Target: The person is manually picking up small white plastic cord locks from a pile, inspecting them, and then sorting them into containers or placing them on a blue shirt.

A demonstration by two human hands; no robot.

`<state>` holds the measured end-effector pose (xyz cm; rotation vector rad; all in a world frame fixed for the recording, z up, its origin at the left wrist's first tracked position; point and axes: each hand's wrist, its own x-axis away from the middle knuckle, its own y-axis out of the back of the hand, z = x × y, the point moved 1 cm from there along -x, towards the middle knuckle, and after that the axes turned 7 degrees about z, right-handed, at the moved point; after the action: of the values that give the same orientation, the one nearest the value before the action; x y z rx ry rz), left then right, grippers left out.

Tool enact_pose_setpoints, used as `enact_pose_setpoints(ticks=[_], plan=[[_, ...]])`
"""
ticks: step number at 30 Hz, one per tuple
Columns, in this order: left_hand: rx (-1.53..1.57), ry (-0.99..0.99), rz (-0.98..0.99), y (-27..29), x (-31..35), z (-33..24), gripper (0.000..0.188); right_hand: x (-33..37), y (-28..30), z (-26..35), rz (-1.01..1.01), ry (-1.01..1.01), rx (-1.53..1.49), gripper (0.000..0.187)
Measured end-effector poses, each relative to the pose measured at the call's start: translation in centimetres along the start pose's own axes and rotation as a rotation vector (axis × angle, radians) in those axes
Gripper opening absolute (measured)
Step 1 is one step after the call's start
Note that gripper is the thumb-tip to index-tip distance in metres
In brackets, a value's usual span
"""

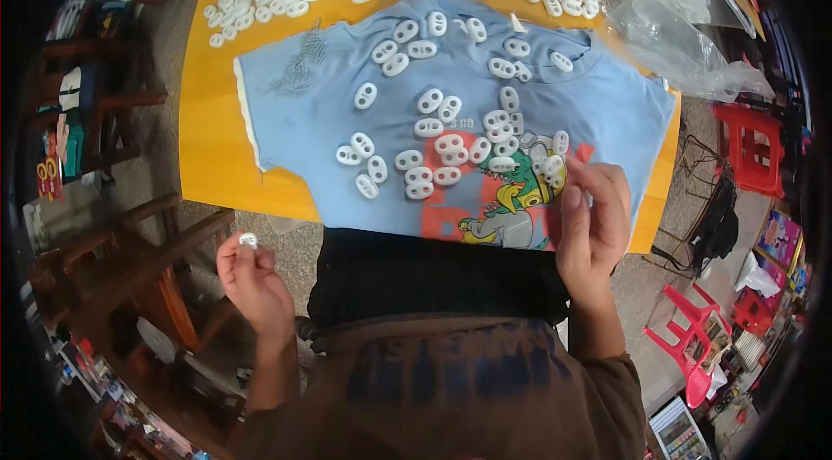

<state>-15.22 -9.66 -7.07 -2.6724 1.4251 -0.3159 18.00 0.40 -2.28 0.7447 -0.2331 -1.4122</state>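
My left hand (pixel 257 287), off the table's near left edge, pinches a small white oval plastic piece (pixel 249 240) between thumb and fingertips. My right hand (pixel 598 221) is over the shirt's lower right; its fingers are curled in and thumb and forefinger lie close together. Whatever sits between them is too small to make out. Beside those fingertips are white oval two-hole pieces (pixel 553 167). More such pieces (pixel 449 144) are scattered over a light blue T-shirt (pixel 338 122) with a printed cartoon. A heap of thin, small metal bits (pixel 299 61) rests on its left sleeve.
Under the shirt is a yellow table (pixel 204 148). Many white oval pieces (pixel 269 0) line its far edge, near clear plastic bags (pixel 667 39). A red stool (pixel 750 148) and a pink-red chair (pixel 691 339) stand right; dark wooden furniture (pixel 139 260) stands left.
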Motion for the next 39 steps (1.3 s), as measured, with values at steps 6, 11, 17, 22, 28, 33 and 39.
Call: enact_pose_setpoints(ticks=[6, 11, 17, 22, 28, 33, 39], plan=[[-0.268, 0.113, -0.216, 7.4, -3.7, 9.0, 0.007, -0.5, -0.8, -0.6, 0.083, 0.0, 0.122, 0.021], [-0.226, 0.269, -0.165, 10.5, -6.4, 14.5, 0.009, -0.4, -1.0, -0.3, 0.054, -0.006, 0.155, 0.021], [-0.148, 0.102, -0.214, 13.1, -7.2, 13.5, 0.01, -0.5, -1.3, -0.2, 0.045, 0.023, 0.213, 0.022], [-0.369, -0.416, -0.244, 3.9, -5.8, 1.7, 0.009, -0.4, -1.2, -0.1, 0.071, -0.011, 0.229, 0.022], [-0.929, -0.641, 0.527, -8.5, -4.5, -3.5, 0.013, -0.3, -1.3, -0.4, 0.073, 0.003, 0.214, 0.022], [-1.156, -0.727, 0.734, -13.0, -6.0, -2.9, 0.025, -0.1, -1.0, -0.6, 0.06, -0.014, 0.154, 0.023], [-1.132, -0.747, 0.831, -15.1, -6.5, -3.7, 0.025, -0.3, -0.7, -0.8, 0.07, -0.048, 0.117, 0.025]])
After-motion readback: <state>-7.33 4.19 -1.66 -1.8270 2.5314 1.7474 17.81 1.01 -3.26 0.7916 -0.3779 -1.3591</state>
